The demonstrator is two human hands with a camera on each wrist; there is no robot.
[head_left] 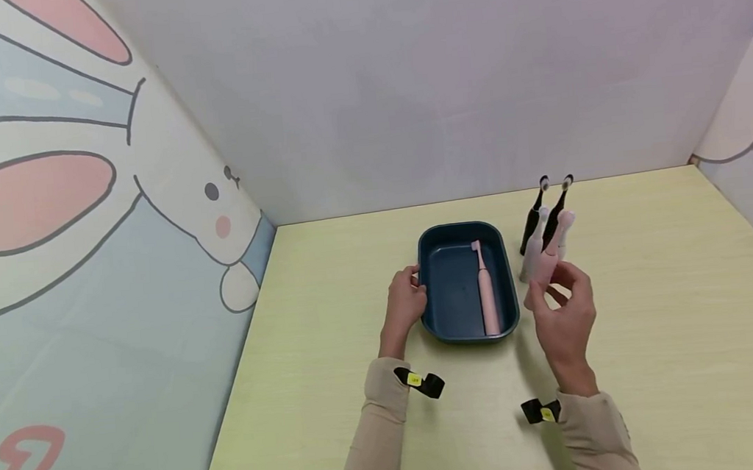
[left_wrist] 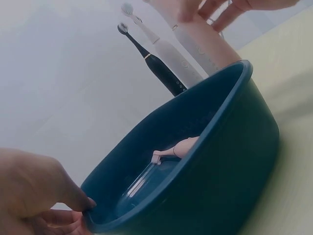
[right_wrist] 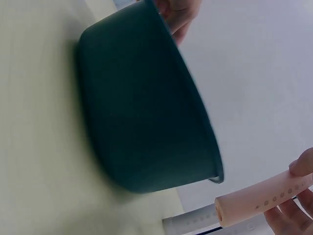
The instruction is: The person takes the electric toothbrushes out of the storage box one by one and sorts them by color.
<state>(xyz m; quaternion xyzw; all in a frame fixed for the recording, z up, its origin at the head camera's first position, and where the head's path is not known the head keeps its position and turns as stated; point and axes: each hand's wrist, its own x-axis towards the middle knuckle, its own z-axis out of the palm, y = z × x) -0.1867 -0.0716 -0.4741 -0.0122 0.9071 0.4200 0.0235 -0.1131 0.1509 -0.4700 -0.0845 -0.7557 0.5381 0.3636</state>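
Note:
A dark teal basin (head_left: 453, 332) stands on the table, and one pink electric toothbrush (head_left: 488, 300) lies along its right side. My left hand (head_left: 405, 299) pinches the basin's left rim, thumb inside, as the left wrist view shows. To the right of the basin, my right hand (head_left: 565, 316) holds a second pink electric toothbrush (right_wrist: 264, 196) by its handle, with its base off the table. Just behind that hand stand two black electric toothbrushes (head_left: 531, 230) and two white ones (head_left: 533, 248), partly hidden by the held brush.
The pale yellow-green table (head_left: 314, 284) meets a plain whitish wall (head_left: 407, 114) at the back. A wall with a rabbit drawing (head_left: 167, 185) rises on the left, and another patterned wall (head_left: 752, 117) on the right.

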